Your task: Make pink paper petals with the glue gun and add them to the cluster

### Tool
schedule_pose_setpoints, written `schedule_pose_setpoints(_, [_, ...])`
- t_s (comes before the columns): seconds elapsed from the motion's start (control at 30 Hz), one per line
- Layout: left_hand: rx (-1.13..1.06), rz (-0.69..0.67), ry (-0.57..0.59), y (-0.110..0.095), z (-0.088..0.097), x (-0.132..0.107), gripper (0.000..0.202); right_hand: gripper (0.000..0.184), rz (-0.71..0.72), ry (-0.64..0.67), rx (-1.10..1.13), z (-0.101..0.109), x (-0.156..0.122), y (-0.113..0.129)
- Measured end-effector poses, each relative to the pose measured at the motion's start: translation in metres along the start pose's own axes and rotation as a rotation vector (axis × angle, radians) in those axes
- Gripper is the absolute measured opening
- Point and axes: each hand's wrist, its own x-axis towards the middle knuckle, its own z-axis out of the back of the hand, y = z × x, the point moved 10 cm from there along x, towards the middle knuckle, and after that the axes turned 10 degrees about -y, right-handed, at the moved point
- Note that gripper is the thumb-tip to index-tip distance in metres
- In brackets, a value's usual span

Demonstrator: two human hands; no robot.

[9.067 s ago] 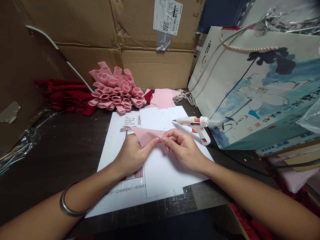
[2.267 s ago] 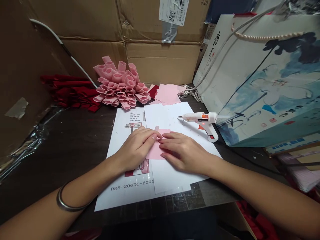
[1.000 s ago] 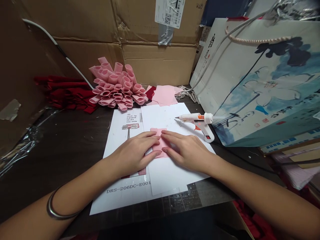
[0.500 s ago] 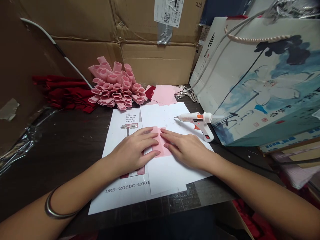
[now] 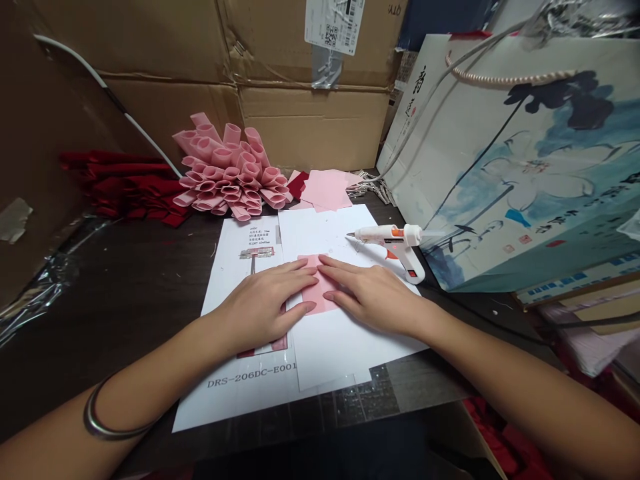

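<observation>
The left hand (image 5: pixel 263 307) and right hand (image 5: pixel 370 297) lie flat, palms down, wrists angled inward, their fingertips just apart, both pressing a pink paper square (image 5: pixel 317 283) against a white sheet (image 5: pixel 340 353) on the dark tabletop (image 5: pixel 125 300).

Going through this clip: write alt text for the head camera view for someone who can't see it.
The left hand and right hand lie flat on a piece of pink paper, pressing it onto white paper sheets on a dark table. Beyond them are a white hot glue gun, a flower of rolled pink paper and a painted paper gift bag.
</observation>
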Motion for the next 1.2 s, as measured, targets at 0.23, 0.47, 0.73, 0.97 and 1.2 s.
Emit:
schedule_pose_setpoints(0.23, [-0.029, 0.048, 0.027, 0.004, -0.001, -0.002, 0.043, 0.044, 0.007, -0.017, 0.010, 0.001, -0.001, -0.001])
schedule_pose_setpoints(0.47, [0.005, 0.053, 0.062, 0.006, -0.004, -0.002, 0.046, 0.056, -0.126, -0.073, 0.052, 0.009, -0.001, -0.015])
schedule_pose_setpoints(0.73, [-0.023, 0.067, 0.063, 0.007, -0.001, -0.001, 0.045, 0.047, -0.035, -0.017, 0.075, 0.003, -0.003, -0.007])
schedule_pose_setpoints(0.97, [-0.062, 0.091, 0.074, 0.008, 0.001, -0.001, 0.044, 0.049, -0.053, -0.010, 0.066, 0.004, -0.003, -0.010])
schedule_pose_setpoints(1.2, [-0.032, 0.068, 0.106, 0.007, -0.003, -0.001, 0.045, 0.052, -0.112, -0.070, 0.136, 0.013, -0.001, -0.014])
